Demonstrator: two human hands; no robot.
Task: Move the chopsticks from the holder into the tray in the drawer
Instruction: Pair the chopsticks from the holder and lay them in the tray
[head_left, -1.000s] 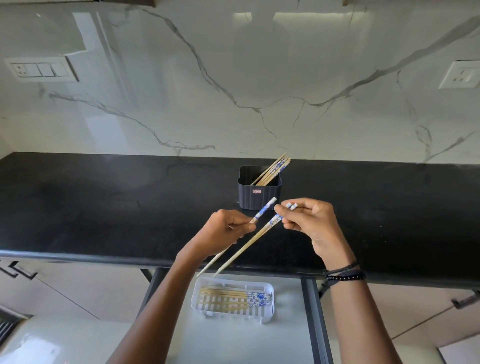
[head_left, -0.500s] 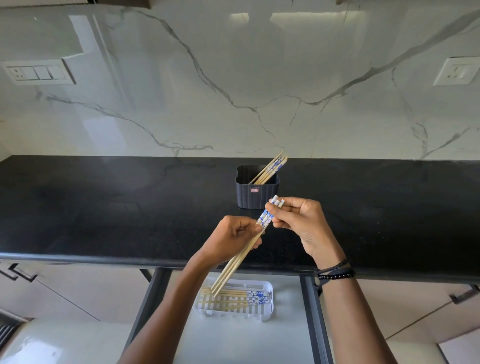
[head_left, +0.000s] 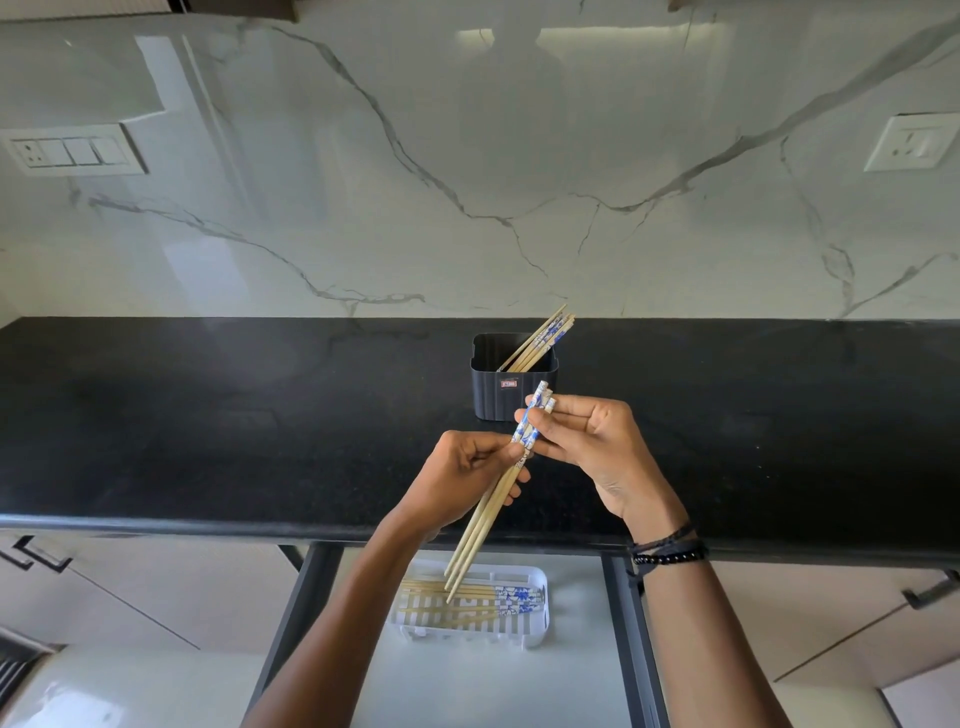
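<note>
**Insp. A:** Far left of frame?

**Insp. B:** Switch panel (head_left: 72, 153), upper left, on marble wall (head_left: 519, 156). Black counter (head_left: 208, 415) runs full width below.

**Insp. A:** Hands?

**Insp. B:** Left hand (head_left: 467, 478), centre, just left of middle, in front of counter's front edge. Fingers curled round held chopsticks (head_left: 480, 530) at upper shaft, thumb closing on them: clamped. Bundle slants, blue-white patterned ends up-right, bare tips down-left. Tips overlap the tray's back rim in the picture. Contact can't be told.

**Insp. A:** Holder?

**Insp. B:** Holder (head_left: 491, 395), dark, ribbed, upright on counter, centre, behind hands. Chopsticks in the holder (head_left: 545, 340) lean to its right corner, several, exact no. unclear.

**Insp. A:** Right side?

**Insp. B:** Right hand (head_left: 592, 447), just right of centre. Thumb and fingertips pinch the bundle's patterned ends, so both hands have it. Dark wristbands (head_left: 667, 551) on that wrist.

**Insp. A:** Below?

**Insp. B:** Drawer (head_left: 493, 691) open, lower centre. White slotted tray (head_left: 519, 638) inside, near its back. Chopsticks in the tray (head_left: 514, 597) lie flat, lengthwise, patterned ends to the right.

**Insp. A:** Far right?

**Insp. B:** Socket (head_left: 911, 143), upper right, on wall.
</note>
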